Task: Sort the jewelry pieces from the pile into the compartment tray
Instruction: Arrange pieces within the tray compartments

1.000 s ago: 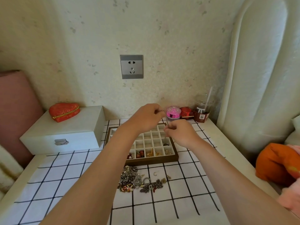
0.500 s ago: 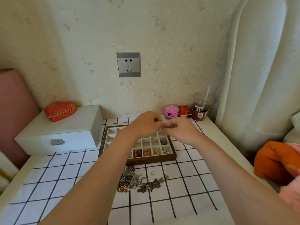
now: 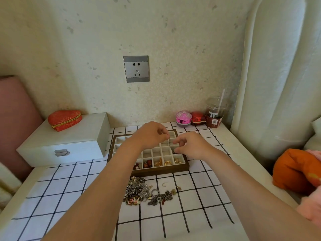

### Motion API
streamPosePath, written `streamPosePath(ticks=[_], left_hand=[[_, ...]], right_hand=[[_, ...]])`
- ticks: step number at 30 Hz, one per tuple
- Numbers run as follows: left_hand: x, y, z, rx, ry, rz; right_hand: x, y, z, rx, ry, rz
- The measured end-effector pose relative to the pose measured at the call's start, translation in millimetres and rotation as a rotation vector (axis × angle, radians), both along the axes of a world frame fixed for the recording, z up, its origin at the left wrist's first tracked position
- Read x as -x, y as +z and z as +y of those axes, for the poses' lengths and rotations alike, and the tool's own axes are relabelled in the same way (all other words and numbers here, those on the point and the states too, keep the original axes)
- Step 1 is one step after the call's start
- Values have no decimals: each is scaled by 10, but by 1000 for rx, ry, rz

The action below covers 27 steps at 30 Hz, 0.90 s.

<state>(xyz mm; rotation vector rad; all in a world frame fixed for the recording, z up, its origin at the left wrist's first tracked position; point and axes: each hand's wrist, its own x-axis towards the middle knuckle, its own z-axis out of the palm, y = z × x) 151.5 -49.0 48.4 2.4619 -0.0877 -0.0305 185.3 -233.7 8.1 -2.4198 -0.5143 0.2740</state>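
1. While both hands are held over the right rear part of the compartment tray [image 3: 161, 169], a thin silvery jewelry piece [image 3: 169, 143] is pinched at its upper end between the curled fingertips of the left hand [image 3: 152, 134]
2. The right hand [image 3: 192, 145] is positioned just beside the piece, with thumb and forefinger curled toward its lower end; whether the piece is gripped by this hand cannot be determined
3. The piece hangs over the right-hand columns of the tray; the exact compartment below it cannot be determined
4. The front row of the tray is occupied: red beads [image 3: 147, 163] are seen in the left compartments and gold pieces [image 3: 159, 162] in the compartments to their right
5. The jewelry pile [image 3: 139, 190] lies on the checked cloth [image 3: 191, 211], just in front of the tray; a small hook-shaped piece [image 3: 164, 184] lies apart from it, to the right
6. A white latched box [image 3: 69, 141] is located to the left of the tray, and a red heart-shaped case [image 3: 65, 120] rests on its lid
7. A pink jar [image 3: 183, 119], a red jar [image 3: 198, 117] and a plastic cup with a straw [image 3: 215, 115] stand in a line against the wall, behind the tray and to its right
8. A wall socket [image 3: 136, 69] is mounted above the tray
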Motion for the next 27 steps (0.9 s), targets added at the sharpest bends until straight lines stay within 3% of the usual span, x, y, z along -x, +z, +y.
streamPosePath(ticks=[5, 10, 14, 22, 27], left_hand=[[-41, -92, -198, 103, -33, -84], [-55, -190, -221, 174, 36, -76], [-19, -271, -119, 127, 11, -33], [135, -351, 6, -138, -77, -44], [206, -460, -103, -502, -206, -100]], right_hand=[[8, 120, -1, -175, 2, -64], [-51, 37, -7, -67, -122, -121], [-16, -16, 6, 25, -86, -90], [58, 89, -110, 83, -55, -213], [178, 83, -114, 348, 76, -246]])
